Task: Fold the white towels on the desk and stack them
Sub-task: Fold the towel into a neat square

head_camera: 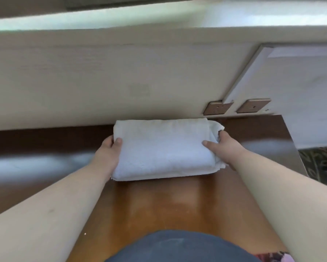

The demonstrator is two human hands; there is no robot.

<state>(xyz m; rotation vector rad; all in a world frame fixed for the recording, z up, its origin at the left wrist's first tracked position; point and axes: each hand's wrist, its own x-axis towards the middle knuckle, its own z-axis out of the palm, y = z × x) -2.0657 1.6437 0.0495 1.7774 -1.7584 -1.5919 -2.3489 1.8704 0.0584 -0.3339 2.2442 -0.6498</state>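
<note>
Wooden desk (158, 201) under folded towel (164, 148); left hand (109, 150), right hand (225, 146) clasp its ends, thumbs on top. Soft, light; likely sags between grips.

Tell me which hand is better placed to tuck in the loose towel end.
Probably the right hand. It grips the towel at the end where loose layers stick out, near the wall. The left hand holds the neat end.

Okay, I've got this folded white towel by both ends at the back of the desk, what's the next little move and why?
Probably set it down square and let go. The folded towel already looks compact, held at its ends by the left hand and right hand, near the wall on the desk. No other towel shows here, so this spot likely starts the stack.
</note>
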